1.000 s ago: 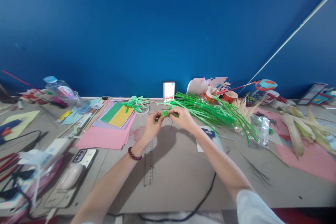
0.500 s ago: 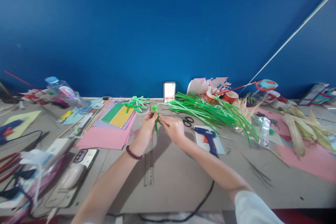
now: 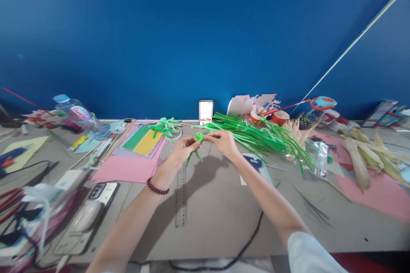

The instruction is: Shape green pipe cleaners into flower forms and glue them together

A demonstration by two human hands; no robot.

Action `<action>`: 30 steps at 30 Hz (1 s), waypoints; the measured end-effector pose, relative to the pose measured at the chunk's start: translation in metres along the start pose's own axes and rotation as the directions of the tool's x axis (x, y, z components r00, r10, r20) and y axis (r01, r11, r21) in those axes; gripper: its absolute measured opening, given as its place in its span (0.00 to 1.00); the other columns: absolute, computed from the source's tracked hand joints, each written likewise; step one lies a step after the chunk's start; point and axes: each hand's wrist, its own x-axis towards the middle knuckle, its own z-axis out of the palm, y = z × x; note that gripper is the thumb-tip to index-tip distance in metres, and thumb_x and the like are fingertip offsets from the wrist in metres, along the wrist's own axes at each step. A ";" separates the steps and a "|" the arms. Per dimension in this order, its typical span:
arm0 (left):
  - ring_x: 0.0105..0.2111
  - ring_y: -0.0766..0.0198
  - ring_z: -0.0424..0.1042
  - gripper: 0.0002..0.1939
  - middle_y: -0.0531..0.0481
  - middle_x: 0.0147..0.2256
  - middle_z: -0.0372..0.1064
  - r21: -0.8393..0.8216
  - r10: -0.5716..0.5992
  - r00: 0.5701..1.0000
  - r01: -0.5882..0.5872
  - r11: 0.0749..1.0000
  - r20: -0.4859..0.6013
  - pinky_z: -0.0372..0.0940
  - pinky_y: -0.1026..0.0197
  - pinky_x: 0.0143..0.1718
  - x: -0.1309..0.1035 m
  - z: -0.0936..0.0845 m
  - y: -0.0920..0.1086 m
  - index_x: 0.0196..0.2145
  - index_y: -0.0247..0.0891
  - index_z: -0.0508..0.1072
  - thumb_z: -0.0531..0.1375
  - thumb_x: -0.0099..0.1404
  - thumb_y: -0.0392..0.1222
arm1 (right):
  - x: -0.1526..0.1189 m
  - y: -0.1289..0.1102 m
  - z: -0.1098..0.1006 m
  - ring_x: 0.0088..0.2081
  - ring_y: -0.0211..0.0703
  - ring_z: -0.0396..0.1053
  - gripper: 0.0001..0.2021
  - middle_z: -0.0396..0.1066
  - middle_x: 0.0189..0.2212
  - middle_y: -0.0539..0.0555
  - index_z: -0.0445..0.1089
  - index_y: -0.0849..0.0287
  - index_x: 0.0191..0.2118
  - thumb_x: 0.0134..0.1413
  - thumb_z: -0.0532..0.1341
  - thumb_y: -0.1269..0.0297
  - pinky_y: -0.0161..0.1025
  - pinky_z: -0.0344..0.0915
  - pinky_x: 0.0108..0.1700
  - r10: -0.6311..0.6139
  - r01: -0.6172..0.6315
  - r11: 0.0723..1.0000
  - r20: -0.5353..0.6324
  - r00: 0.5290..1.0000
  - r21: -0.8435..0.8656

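Between my two hands is a coiled green pipe cleaner (image 3: pixel 199 137), wound into a small round disc with loose strands hanging under it. My left hand (image 3: pixel 185 148) pinches the disc from its left side. My right hand (image 3: pixel 224 143) is closed at the disc's right, thumb and forefinger pressed together on what looks like a pipe cleaner end; a thin stem shows below those fingers. Beneath my hands a clear ruler (image 3: pixel 181 196) lies on the table. A pile of green pipe cleaners (image 3: pixel 256 134) spreads to the right, and a bundle of twisted ones (image 3: pixel 166 127) lies to the left.
My right forearm partly covers a blue glue gun (image 3: pixel 253 161) on pale paper. Left are pink paper sheets (image 3: pixel 124 168), a phone (image 3: pixel 86 217) and a plastic bottle (image 3: pixel 77 111). Dried corn husks (image 3: pixel 361 162) lie far right. A black cable (image 3: pixel 243 249) crosses the front edge.
Both hands have moved a little to the right with the coil, and my right hand is higher. The coil's round face now shows more. My right forearm now covers more of the glue gun.
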 end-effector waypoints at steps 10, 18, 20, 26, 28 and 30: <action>0.24 0.66 0.60 0.07 0.54 0.23 0.63 0.272 0.279 0.903 -0.192 0.943 -0.327 0.54 0.63 0.27 0.007 0.001 -0.009 0.24 0.38 0.69 0.63 0.52 0.42 | -0.031 -0.029 0.016 0.30 0.42 0.70 0.07 0.75 0.27 0.53 0.75 0.57 0.27 0.53 0.61 0.65 0.37 0.63 0.34 -0.220 0.208 0.954 -0.034 0.975 -0.214; 0.24 0.68 0.61 0.11 0.55 0.23 0.61 -0.119 0.065 0.946 -0.108 0.987 -0.318 0.58 0.64 0.29 0.001 0.001 -0.002 0.23 0.37 0.66 0.65 0.51 0.42 | -0.034 -0.011 0.040 0.22 0.37 0.64 0.08 0.75 0.26 0.52 0.74 0.58 0.26 0.50 0.61 0.61 0.35 0.61 0.26 0.017 -0.017 1.000 -0.003 1.000 -0.008; 0.26 0.68 0.63 0.10 0.55 0.24 0.62 -0.213 -0.013 0.959 -0.049 0.976 -0.281 0.59 0.63 0.31 0.001 0.001 0.001 0.24 0.37 0.67 0.66 0.49 0.40 | -0.029 -0.005 0.039 0.21 0.37 0.63 0.09 0.75 0.25 0.51 0.74 0.58 0.27 0.49 0.61 0.59 0.34 0.60 0.24 0.070 -0.070 0.997 0.013 0.997 0.019; 0.24 0.68 0.61 0.10 0.55 0.23 0.62 -0.169 -0.068 0.978 0.035 0.985 -0.197 0.57 0.62 0.30 -0.003 0.006 0.004 0.23 0.37 0.68 0.67 0.48 0.41 | -0.009 0.010 0.025 0.23 0.37 0.64 0.10 0.75 0.26 0.51 0.76 0.59 0.29 0.47 0.62 0.57 0.34 0.60 0.28 0.106 -0.106 0.994 -0.013 0.994 0.029; 0.23 0.69 0.58 0.11 0.56 0.21 0.61 -0.094 -0.064 0.982 0.047 0.994 -0.179 0.54 0.63 0.27 -0.004 0.007 0.003 0.22 0.37 0.69 0.67 0.48 0.42 | -0.003 0.011 0.018 0.22 0.36 0.62 0.10 0.74 0.24 0.50 0.76 0.59 0.29 0.46 0.63 0.57 0.34 0.59 0.27 0.141 -0.140 0.989 -0.008 0.990 0.041; 0.22 0.68 0.56 0.10 0.56 0.20 0.60 0.002 -0.030 0.982 0.031 1.000 -0.184 0.52 0.63 0.25 -0.004 0.007 0.001 0.22 0.37 0.69 0.67 0.49 0.43 | 0.000 0.007 0.011 0.22 0.36 0.61 0.10 0.74 0.24 0.50 0.76 0.59 0.28 0.45 0.63 0.58 0.34 0.59 0.27 0.139 -0.138 0.989 -0.014 0.990 0.045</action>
